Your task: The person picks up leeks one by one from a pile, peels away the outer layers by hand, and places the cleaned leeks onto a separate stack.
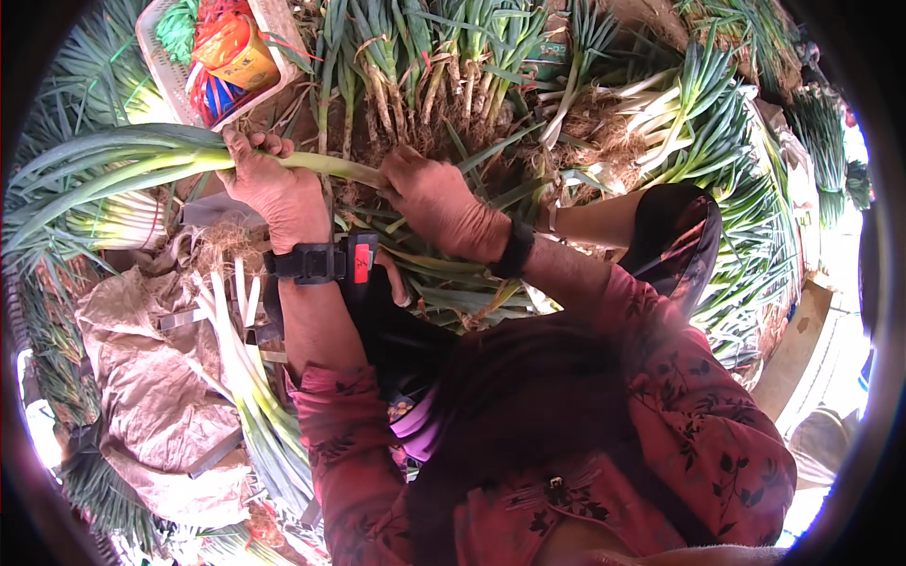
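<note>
A thick green onion stretches crosswise in front of me, its long leaves fanning out to the left. My left hand is closed around its stalk, close to where the leaves begin. At the pale end, the curled fingers of my right hand grip the same onion; its tip is hidden under them. Just beyond both hands, a row of green onions stands with soil on their roots. Beside my left forearm lies a loose bunch of onions, roots pointing away from me.
At the far left stands a pale plastic basket holding coloured ties and an orange-yellow packet. Tied onion bundles lie at the left, and more onions are heaped at the right. A crumpled brown sheet covers the near left.
</note>
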Motion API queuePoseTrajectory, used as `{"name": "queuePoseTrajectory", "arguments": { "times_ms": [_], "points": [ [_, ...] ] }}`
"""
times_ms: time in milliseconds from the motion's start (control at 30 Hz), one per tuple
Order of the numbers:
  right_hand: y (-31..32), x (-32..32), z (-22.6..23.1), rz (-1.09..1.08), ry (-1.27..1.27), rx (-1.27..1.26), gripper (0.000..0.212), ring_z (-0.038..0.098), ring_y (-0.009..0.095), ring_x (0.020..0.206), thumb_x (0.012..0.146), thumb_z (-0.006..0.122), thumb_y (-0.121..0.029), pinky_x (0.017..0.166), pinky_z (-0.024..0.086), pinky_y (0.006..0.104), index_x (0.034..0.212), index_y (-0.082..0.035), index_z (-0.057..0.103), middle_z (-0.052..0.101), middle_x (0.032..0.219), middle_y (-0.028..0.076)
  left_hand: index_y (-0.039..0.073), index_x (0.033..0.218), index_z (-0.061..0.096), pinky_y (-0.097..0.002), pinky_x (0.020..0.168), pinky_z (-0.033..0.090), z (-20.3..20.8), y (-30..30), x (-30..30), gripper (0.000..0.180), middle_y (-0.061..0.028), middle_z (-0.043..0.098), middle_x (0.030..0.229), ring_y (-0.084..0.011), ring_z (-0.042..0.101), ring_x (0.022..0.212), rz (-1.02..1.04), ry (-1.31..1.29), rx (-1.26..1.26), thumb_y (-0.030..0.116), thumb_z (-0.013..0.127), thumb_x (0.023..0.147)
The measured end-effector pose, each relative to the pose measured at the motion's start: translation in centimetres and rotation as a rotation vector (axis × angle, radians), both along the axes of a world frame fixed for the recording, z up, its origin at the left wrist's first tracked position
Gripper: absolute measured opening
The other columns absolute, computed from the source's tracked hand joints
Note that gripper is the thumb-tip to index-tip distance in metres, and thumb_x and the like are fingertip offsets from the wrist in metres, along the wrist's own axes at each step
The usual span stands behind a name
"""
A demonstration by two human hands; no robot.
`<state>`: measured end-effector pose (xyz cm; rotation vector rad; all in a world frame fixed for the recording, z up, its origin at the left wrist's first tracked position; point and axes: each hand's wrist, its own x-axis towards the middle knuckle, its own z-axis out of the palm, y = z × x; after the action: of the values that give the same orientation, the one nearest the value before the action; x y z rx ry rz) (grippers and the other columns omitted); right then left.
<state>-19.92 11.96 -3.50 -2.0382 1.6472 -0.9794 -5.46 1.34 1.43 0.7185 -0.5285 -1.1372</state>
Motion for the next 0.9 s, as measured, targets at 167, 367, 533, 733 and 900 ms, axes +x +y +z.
{"name": "queuePoseTrajectory", "arguments": {
  "times_ms": [167, 367, 533, 733, 900],
  "points": [
    [0.1, -0.5, -0.8, 0.122, -0.157, -0.413, 0.014, 0.062, 0.027, 0.066, 0.080, 0.059, -0.007, 0.052, 0.050, 0.0345, 0.087, -0.001, 0.049, 0.056, 0.079, 0.014, 0.014, 0.091, 0.045, -0.0254, 0.051, 0.036, 0.8, 0.1, 0.5, 0.026, 0.0016, 0.050, 0.070, -0.0103, 0.044, 0.058, 0.101, -0.069, 0.095, 0.038, 0.053, 0.092],
    [2.8, -3.3, 1.6, 0.047, -1.050, 0.303, 0.018, 0.060, 0.013, 0.062, 0.089, 0.058, -0.015, 0.053, 0.049, 0.0300, 0.086, -0.002, 0.045, 0.058, 0.071, 0.007, 0.014, 0.095, 0.046, -0.0291, 0.062, 0.040, 1.6, 0.4, 1.8, 0.044, -0.0012, 0.057, 0.078, -0.0144, 0.047, 0.065, 0.115, -0.003, 0.132, 0.057, 0.034, 0.094],
    [11.3, -10.9, -10.4, 0.299, 0.636, 0.818, 0.017, 0.063, 0.033, 0.070, 0.090, 0.047, -0.018, 0.058, 0.050, 0.0392, 0.094, -0.004, 0.055, 0.061, 0.077, 0.016, 0.008, 0.091, 0.051, -0.0343, 0.070, 0.043, 0.4, -2.2, 7.3, 0.047, -0.0045, 0.058, 0.079, -0.0183, 0.048, 0.068, 0.007, 0.025, -0.017, 0.047, 0.026, 0.098],
    [6.5, -9.0, -4.5, 0.139, -0.121, 0.348, 0.016, 0.063, 0.034, 0.069, 0.086, 0.056, -0.016, 0.062, 0.051, 0.0385, 0.093, -0.003, 0.062, 0.063, 0.076, 0.017, 0.009, 0.112, 0.049, -0.0268, 0.057, 0.039, 0.5, -1.2, 6.3, 0.042, -0.0040, 0.053, 0.078, -0.0134, 0.046, 0.064, -0.152, 0.107, -0.214, 0.045, 0.031, 0.098],
    [0.1, -2.8, 0.8, 0.058, -0.186, -0.307, 0.021, 0.063, 0.026, 0.080, 0.081, 0.065, -0.011, 0.068, 0.054, 0.0343, 0.101, -0.004, 0.062, 0.063, 0.090, 0.010, 0.008, 0.123, 0.047, -0.0247, 0.053, 0.037, 0.0, -1.5, 3.5, 0.046, -0.0039, 0.050, 0.079, -0.0127, 0.044, 0.063, -0.348, 0.238, -0.265, 0.044, 0.037, 0.096]
  ]
}}
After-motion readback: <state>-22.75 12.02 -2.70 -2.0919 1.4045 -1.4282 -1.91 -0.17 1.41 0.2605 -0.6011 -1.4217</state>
